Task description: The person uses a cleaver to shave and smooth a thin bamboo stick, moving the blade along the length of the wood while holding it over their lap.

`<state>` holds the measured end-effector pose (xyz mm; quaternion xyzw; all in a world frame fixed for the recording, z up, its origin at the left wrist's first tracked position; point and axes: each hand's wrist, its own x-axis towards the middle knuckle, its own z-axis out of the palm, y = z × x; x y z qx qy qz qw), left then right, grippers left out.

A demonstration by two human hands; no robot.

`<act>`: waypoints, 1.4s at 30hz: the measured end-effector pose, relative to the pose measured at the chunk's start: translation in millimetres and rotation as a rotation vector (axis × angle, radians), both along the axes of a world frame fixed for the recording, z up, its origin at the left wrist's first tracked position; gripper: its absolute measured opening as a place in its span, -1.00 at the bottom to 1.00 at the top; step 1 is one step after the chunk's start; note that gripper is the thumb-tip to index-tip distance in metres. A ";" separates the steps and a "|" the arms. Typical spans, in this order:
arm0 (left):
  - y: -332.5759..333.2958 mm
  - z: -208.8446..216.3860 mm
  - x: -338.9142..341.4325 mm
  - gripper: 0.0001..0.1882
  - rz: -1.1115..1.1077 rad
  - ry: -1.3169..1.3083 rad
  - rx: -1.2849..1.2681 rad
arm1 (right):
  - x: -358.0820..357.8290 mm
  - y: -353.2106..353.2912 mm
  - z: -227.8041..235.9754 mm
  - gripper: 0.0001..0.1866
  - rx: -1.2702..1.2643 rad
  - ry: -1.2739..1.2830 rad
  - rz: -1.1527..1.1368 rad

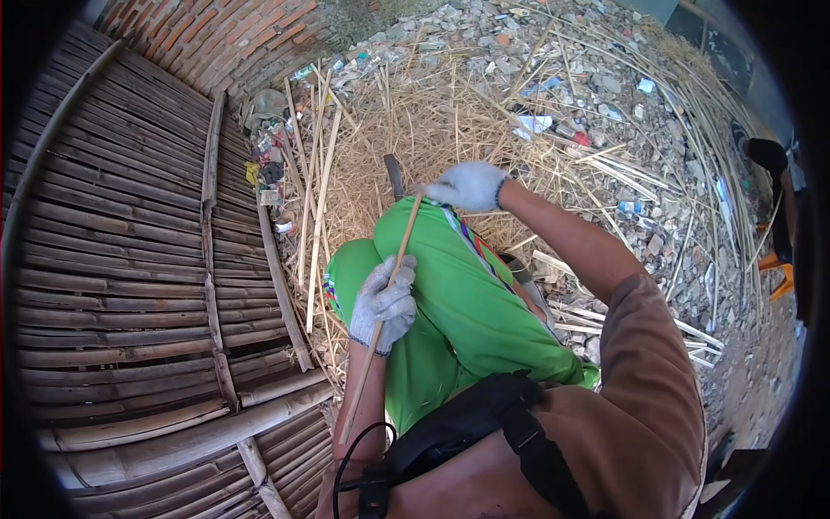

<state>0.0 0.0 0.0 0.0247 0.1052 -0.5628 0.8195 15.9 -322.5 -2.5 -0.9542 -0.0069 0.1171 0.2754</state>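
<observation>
Bamboo platform (121, 285): on your left side you see a floor of dark split bamboo slats, with some thicker poles lying across it.
Brick wall (216, 39): it stands at the top left, behind the platform, red and curved by the lens.
Loose strips (316, 173): several long pale bamboo strips lie on the ground between the platform and your knees, pointing away from you.
Left hand (383, 304): your gloved left hand is closed around the thin bamboo strip, near its middle, just above your left knee. The fingers wrap it fully.
Bamboo strip (391, 281): the thin pale strip runs slanted, from beside your left forearm low in the picture up to your right hand. It passes over your green trousers (458, 303).
Blade (394, 176): a dark flat tool sticks out past your knees, touching the upper end of the strip. I cannot tell clearly which part is the handle.
Right hand (469, 185): your gloved right hand is closed at the top end of the strip, next to the blade. What exactly the fingers grip is hidden by the glove.
Shavings pile (432, 121): dry straw-coloured shavings cover the ground in front of your knees.
Rubble (605, 86): grey stones, scraps and more long strips lie on the right side.
Other person (774, 199): at the far right edge a person in dark clothes is partly visible.
</observation>
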 end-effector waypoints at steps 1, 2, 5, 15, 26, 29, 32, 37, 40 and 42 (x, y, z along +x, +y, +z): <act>-1.4 2.6 0.7 -0.59 -0.004 0.013 -0.003 | 2.1 -9.1 -2.3 -0.11 -0.012 -0.009 -0.034; -2.3 5.7 2.2 -0.60 -0.008 0.026 -0.006 | 4.5 -14.7 -5.9 -0.15 -0.023 -0.019 -0.068; 1.4 6.9 -2.1 -0.61 0.026 0.004 0.038 | -6.0 -0.3 8.8 -0.16 0.046 -0.028 0.000; 2.9 19.7 -0.8 -0.61 -0.010 -0.263 0.383 | -10.1 -1.1 -4.0 -0.19 0.031 -0.093 -0.044; -3.3 39.2 -11.2 -0.68 0.021 -0.631 0.751 | -18.9 13.8 4.8 -0.15 0.047 -0.121 0.030; -0.9 31.7 -7.0 -0.71 0.000 -0.638 0.672 | -10.3 13.1 0.3 -0.14 0.049 -0.048 -0.023; -5.7 35.5 -8.8 -0.71 -0.003 -0.632 0.707 | -3.3 -10.5 -12.3 -0.13 0.041 -0.068 -0.088; 1.4 37.4 -8.9 -0.72 -0.014 -0.632 0.719 | -16.5 20.7 4.6 -0.16 0.030 -0.126 0.051; -7.7 37.0 -8.4 -0.73 -0.033 -0.668 0.740 | -8.9 -2.5 -5.7 -0.18 0.008 -0.080 -0.036; -9.2 37.0 -8.9 -0.73 -0.028 -0.686 0.750 | -4.8 -10.8 1.5 -0.19 -0.019 -0.010 -0.108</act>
